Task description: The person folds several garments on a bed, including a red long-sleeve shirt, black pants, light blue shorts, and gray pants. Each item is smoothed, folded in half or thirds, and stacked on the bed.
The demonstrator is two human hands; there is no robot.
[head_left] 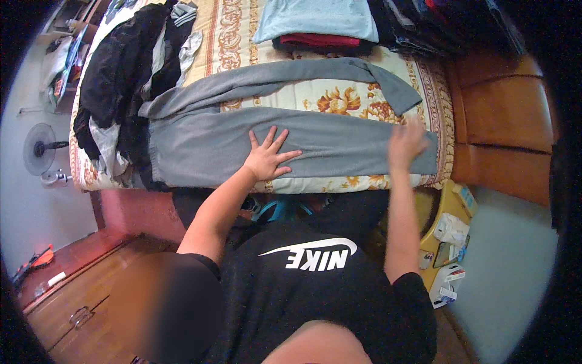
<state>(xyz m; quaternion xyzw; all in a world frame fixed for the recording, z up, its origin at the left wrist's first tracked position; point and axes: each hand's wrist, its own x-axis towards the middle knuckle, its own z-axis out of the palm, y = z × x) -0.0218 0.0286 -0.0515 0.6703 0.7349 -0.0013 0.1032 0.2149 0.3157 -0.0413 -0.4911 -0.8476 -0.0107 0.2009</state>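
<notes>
Grey sweatpants (pixel 212 148) lie stretched across the patterned bedspread, with the waist end at the left and the leg ends at the right. The nearer leg is spread fairly flat, while the farther one curves away and bends at its end. With fingers spread, my left hand (pixel 267 159) rests flat on the middle of the near leg. My right hand (pixel 407 145) is over the same leg close to its hem. Motion smears its fingers, so I cannot make out whether they grip the cloth.
Heaped dark clothes (pixel 118 79) lie on the bed's left side. At the far side is a folded light blue garment (pixel 316 21) on darker ones, beside a dark clothes pile (pixel 445 27). A wooden headboard (pixel 503 112) stands right; a cluttered yellow stand (pixel 433 227) is nearer. A fan (pixel 43 147) is left.
</notes>
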